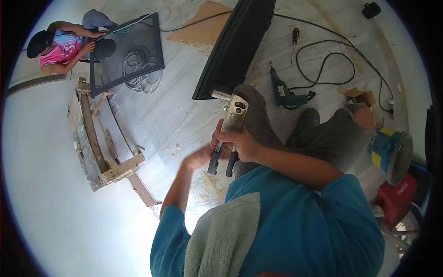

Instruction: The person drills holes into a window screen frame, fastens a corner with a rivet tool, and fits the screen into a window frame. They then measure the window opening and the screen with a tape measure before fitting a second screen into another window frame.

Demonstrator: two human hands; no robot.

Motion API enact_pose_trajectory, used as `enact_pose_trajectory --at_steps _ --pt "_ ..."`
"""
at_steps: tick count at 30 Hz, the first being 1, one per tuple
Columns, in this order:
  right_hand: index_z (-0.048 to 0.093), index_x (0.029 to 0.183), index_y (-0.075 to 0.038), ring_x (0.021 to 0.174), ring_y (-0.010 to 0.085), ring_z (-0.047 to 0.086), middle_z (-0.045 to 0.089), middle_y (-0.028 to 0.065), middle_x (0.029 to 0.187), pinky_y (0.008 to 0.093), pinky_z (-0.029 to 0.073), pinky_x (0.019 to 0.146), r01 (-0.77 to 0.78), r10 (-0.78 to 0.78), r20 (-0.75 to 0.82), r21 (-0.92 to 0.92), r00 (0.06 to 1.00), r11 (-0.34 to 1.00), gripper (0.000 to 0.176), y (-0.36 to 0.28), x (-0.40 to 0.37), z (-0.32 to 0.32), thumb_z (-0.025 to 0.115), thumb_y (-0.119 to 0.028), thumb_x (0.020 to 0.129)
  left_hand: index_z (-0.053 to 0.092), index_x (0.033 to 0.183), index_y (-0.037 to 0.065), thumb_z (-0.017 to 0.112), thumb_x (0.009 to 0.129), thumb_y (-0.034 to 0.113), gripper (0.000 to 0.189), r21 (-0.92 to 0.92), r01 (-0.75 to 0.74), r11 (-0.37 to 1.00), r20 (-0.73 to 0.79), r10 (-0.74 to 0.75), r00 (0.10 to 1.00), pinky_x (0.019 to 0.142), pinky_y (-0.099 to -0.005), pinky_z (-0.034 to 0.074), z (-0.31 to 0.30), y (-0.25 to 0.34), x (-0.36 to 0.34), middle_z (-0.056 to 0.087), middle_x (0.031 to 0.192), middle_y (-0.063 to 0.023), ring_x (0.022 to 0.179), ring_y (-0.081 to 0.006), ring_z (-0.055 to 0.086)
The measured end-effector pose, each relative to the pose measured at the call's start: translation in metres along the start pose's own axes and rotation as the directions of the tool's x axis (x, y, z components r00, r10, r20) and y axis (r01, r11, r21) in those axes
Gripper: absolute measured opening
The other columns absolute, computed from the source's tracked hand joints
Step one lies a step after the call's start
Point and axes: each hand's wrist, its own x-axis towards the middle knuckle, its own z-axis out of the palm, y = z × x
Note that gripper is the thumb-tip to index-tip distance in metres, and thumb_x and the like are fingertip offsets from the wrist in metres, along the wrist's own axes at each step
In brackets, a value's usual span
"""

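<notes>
A metal hand tool (235, 113) with two black-gripped handles, like a riveter, is held upright in front of my body, its nose pointing at the lower end of a long black panel (235, 46). My right hand (242, 143) is wrapped round the tool below its head. On the other side, my left hand (203, 156) is at the handles, its fingers partly behind them; how firmly it grips is hidden. The handles are slightly spread. Whether the nose touches the panel is unclear.
A green drill (286, 94), a screwdriver (294, 39) and black cable (323, 83) lie at right. A blue bucket (385, 150) and red box (399, 198) stand beyond my leg. At left are a wooden frame (124, 168) and a co-worker (62, 46) holding a mesh screen (127, 51).
</notes>
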Motion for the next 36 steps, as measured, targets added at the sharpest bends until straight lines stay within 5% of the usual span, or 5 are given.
enact_pose_trajectory --at_steps 2,21,31,34,36 --pt "0.052 0.080 -0.005 0.069 0.0181 0.054 0.055 0.0071 0.073 0.0340 0.045 0.070 0.008 -0.004 -0.041 0.090 0.999 0.996 0.015 0.000 0.001 0.004 0.057 -0.019 0.080 0.052 0.114 -0.009 0.075 0.068 0.041 0.072 -0.388 0.158 0.908 0.228 -0.072 0.971 0.087 -0.0378 0.045 0.045 0.014 0.006 0.061 0.101 -0.0196 0.096 -0.0269 0.060" --pt "0.051 0.114 0.001 0.055 0.0155 0.056 0.059 0.0097 0.072 0.0286 0.045 0.054 -0.348 0.532 0.049 -0.704 0.846 0.619 0.044 -0.079 -0.010 -0.037 0.061 -0.012 0.073 0.057 0.094 0.000 0.057 0.081 0.010 0.016 0.328 0.128 0.936 -0.210 -0.060 0.976 0.050 -0.0224 0.045 0.021 0.044 0.001 0.058 0.067 -0.0007 0.056 -0.0081 0.056" --pt "0.045 0.122 0.001 0.057 0.0139 0.054 0.058 0.0083 0.075 0.0262 0.045 0.053 -0.376 0.512 -0.022 -0.708 0.858 0.598 0.049 -0.102 0.007 -0.014 0.058 -0.009 0.076 0.057 0.098 0.001 0.066 0.074 0.011 0.028 0.451 0.131 0.883 -0.279 0.000 0.960 0.053 -0.0239 0.046 0.009 0.058 0.008 0.059 0.075 -0.0062 0.062 -0.0114 0.058" --pt "0.046 0.122 -0.002 0.065 0.0132 0.055 0.059 0.0085 0.088 0.0253 0.046 0.057 -0.226 0.321 0.063 -0.584 0.945 0.780 0.048 -0.081 0.014 -0.014 0.057 -0.005 0.076 0.053 0.106 0.000 0.069 0.076 0.023 0.041 0.766 -0.098 0.635 -0.164 0.341 0.926 0.062 -0.0269 0.047 0.000 0.063 0.017 0.059 0.088 -0.0103 0.076 -0.0156 0.059" --pt "0.047 0.122 -0.003 0.069 0.0131 0.054 0.058 0.0085 0.095 0.0253 0.047 0.059 -0.094 0.130 0.087 -0.336 0.988 0.937 0.048 -0.065 0.018 -0.017 0.056 -0.002 0.075 0.048 0.111 -0.002 0.065 0.082 0.034 0.050 0.600 -0.475 0.643 -0.304 0.733 0.608 0.069 -0.0279 0.046 -0.009 0.090 0.035 0.057 0.089 -0.0094 0.082 -0.0172 0.056"
